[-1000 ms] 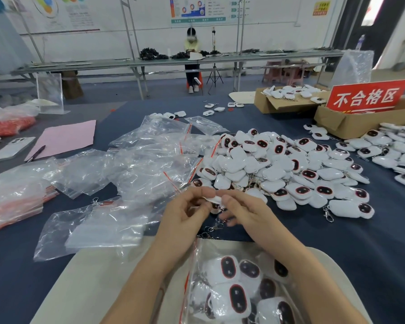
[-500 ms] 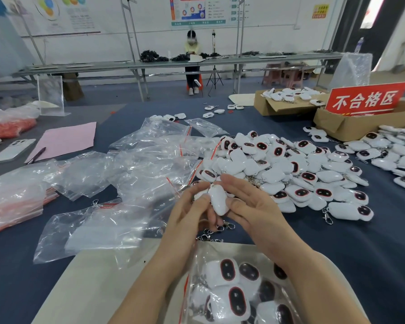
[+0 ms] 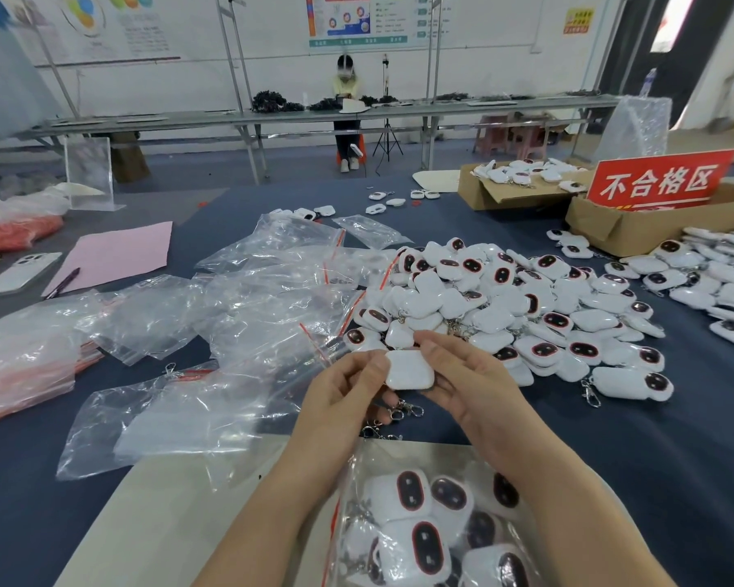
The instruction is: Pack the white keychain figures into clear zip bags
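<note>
A white keychain figure (image 3: 410, 369) is held back-side up between both hands, above the table's near middle. My left hand (image 3: 342, 398) pinches its left edge with thumb and fingers. My right hand (image 3: 469, 383) holds its right side, fingers curled under it. Metal clasps (image 3: 401, 410) dangle below the hands. A clear zip bag (image 3: 424, 523) with several figures inside lies near me on a beige board (image 3: 166, 523). A big pile of loose figures (image 3: 526, 307) spreads just beyond my hands.
Empty clear zip bags (image 3: 246, 307) lie scattered left of the pile. Cardboard boxes (image 3: 628, 230) and a red sign (image 3: 657, 180) stand at the far right. A pink sheet (image 3: 115, 256), a pen and a phone (image 3: 18, 273) lie at the left. A person sits at the far bench.
The figure has been turned between my hands from edge-on to flat, back side facing up, and both hands have shifted slightly right and lower.
</note>
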